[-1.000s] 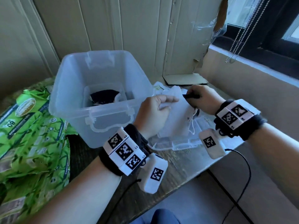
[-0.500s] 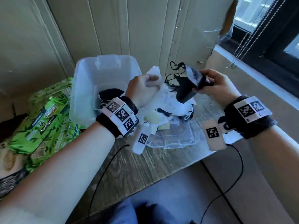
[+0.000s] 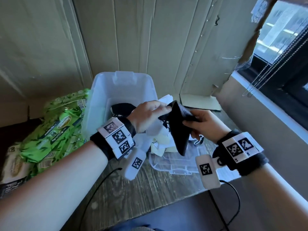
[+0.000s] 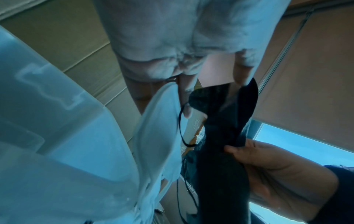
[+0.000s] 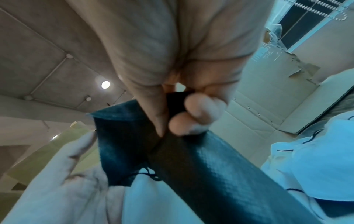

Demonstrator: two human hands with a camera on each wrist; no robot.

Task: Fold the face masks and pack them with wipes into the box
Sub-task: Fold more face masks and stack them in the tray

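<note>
Black face mask (image 3: 179, 129) is held between both hands above the worktop (image 3: 150, 185). Its upper corner is pinched by the left hand (image 3: 148, 115); its middle is gripped by the right hand (image 3: 205, 125).

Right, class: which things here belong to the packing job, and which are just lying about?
Job: black mask held by left hand and right hand; box; wipes; white masks.

Lying about: cardboard; blind chain; cable.

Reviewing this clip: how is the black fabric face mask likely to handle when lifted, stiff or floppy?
Probably floppy: the black fabric face mask droops to a point below the right hand. Likely light, since fingertip pinches from it and the left hand carry it. Its loose ear loop may snag.
</note>
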